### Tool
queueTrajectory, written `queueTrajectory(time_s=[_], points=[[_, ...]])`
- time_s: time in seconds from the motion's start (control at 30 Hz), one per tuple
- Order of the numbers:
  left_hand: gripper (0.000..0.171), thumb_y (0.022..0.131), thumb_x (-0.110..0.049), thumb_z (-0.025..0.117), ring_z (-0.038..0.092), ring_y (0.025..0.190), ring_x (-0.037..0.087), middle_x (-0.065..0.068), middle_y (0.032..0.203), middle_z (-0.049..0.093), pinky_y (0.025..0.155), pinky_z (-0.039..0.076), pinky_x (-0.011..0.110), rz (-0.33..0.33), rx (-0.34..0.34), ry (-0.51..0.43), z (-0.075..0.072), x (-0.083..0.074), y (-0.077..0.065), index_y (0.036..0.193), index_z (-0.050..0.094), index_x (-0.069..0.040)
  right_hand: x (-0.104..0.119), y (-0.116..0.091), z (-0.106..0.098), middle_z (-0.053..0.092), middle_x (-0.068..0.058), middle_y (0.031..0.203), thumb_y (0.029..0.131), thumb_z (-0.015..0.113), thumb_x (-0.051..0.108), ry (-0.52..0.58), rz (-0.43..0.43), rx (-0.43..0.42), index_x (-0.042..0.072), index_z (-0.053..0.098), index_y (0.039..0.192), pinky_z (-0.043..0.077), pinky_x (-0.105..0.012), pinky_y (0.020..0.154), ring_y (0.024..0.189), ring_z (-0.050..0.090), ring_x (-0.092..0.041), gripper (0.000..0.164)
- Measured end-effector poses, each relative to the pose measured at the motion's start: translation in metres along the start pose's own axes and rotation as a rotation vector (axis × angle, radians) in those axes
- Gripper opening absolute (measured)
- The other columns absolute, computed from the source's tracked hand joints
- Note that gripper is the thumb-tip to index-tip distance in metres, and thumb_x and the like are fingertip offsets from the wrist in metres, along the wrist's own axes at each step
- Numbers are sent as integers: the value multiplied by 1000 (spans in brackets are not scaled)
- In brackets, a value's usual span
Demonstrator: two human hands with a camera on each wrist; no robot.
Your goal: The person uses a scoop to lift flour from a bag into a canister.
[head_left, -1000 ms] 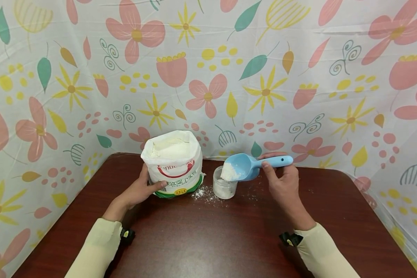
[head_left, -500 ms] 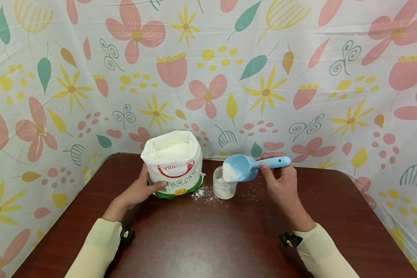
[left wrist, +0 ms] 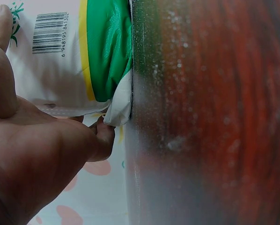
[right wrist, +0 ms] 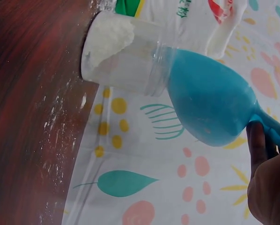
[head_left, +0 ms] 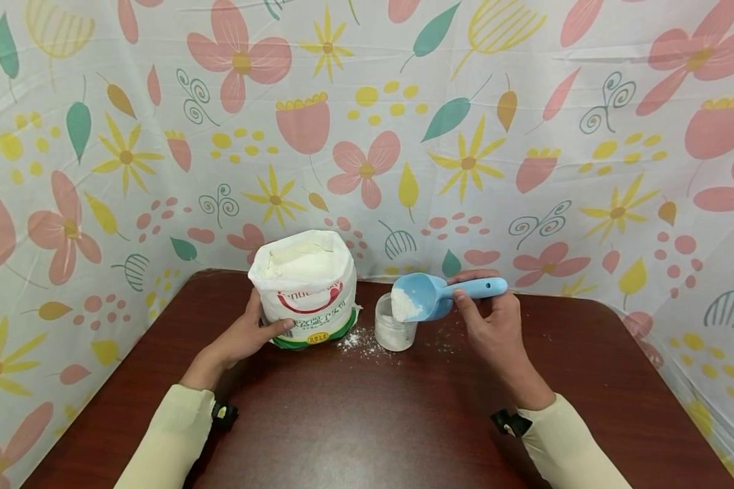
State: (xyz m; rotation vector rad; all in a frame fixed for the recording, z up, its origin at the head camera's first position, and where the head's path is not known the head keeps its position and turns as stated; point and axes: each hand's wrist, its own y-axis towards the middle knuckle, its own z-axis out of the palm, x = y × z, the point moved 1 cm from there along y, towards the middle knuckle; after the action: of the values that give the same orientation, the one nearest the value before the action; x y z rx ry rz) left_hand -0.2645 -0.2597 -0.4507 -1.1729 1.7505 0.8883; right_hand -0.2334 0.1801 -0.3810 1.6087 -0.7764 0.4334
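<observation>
One floral curtain [head_left: 367, 88] beyond the left hand [head_left: 245, 333] and the right hand [head_left: 498, 329]. Below both, a dark worktop [head_left: 367, 414]. In the left hand, a white bag [head_left: 308, 299], upright and open at top, gripped with thumb across its front. In the right hand, a blue scoop [head_left: 425, 293], pinched by the handle, with white powder [head_left: 405, 307] near its lip. Between the hands, under this lip, a clear jar [head_left: 395, 337], partly filled. Beside the jar, toward the left hand, scattered powder [head_left: 361, 340].

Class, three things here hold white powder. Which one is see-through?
The clear, cylindrical jar: its white powder shows through the wall. The printed white bag with a green base and the light-blue, handled plastic scoop have opaque sides.
</observation>
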Motion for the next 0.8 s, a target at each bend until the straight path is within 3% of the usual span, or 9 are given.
queueTrajectory(time_s=[0.8], points=[[99,102,-31,74,21,155,36,7,165,23,119,24,70,-4,-1,-1,0,0,1,163,-4,-37,1,0,2,71,-17,115,96,66,-15,13,-94,25,-4,64,124,47,-20,59,69,55,-11,29]])
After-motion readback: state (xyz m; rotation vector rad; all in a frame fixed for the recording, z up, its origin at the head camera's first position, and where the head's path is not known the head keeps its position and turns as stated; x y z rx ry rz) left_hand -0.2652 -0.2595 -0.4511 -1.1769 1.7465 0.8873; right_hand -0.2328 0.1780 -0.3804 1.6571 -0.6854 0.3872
